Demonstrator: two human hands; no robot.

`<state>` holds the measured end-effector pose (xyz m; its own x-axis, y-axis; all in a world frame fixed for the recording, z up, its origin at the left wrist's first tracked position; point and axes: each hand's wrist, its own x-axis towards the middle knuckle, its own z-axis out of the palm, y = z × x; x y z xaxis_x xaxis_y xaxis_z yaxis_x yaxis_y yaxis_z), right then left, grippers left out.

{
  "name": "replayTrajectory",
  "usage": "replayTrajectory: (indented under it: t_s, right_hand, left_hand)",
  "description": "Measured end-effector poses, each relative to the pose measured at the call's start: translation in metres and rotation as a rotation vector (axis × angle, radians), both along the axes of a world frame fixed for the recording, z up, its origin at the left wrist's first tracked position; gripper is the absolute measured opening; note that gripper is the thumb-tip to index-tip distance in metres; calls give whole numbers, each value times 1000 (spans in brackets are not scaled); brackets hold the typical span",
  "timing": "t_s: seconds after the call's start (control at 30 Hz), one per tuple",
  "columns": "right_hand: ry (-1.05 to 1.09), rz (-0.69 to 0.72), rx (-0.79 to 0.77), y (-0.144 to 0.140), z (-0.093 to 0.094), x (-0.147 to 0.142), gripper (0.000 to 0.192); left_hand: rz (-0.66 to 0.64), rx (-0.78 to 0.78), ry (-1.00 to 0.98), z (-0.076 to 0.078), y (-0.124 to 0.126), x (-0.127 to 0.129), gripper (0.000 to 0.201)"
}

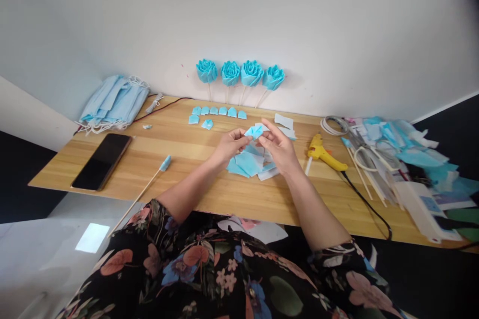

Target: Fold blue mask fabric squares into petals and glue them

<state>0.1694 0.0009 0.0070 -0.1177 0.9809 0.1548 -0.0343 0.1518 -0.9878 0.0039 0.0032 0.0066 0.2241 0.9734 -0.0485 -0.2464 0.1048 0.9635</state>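
Fingers (240, 144) either side — folded blue piece (255, 131) between

A handicraft workspace occupies a wooden tabletop (179, 134) against a white wall (239, 10), with a yellow hot-glue gun (322, 153) and scissors (377, 155) at right, disposable face masks (115, 99) stacked at far left, and four blue roses (252, 73) on sticks lining the far edge.

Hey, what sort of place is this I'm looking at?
Probably a craft workspace at a wooden table. Four blue flowers on sticks line the wall, a yellow glue gun lies at the right, and the left hand and right hand hold a folded blue piece.
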Motion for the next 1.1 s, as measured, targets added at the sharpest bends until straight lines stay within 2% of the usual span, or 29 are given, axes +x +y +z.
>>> replayTrajectory:
  t_s: [0.33, 0.53, 0.73, 0.93, 1.1]
  right_hand:
    - [6, -70, 21, 3, -3, 5, 56]
    - [-21, -46, 31, 2, -4, 4, 57]
    - [5, -62, -2, 1, -6, 7, 50]
    - [-59, 5, 16, 0, -4, 3, 61]
    - [-70, -18, 37, 0, -5, 2, 56]
  left_hand:
    - [-93, -10, 73, 3, -2, 2, 34]
    - [-70, -6, 78, 5, -1, 3, 34]
    - [-48, -22, 82, 6, -2, 1, 29]
    - [-55, 2, 77, 7, -3, 3, 38]
    - [-58, 26, 70, 5, -3, 3, 39]
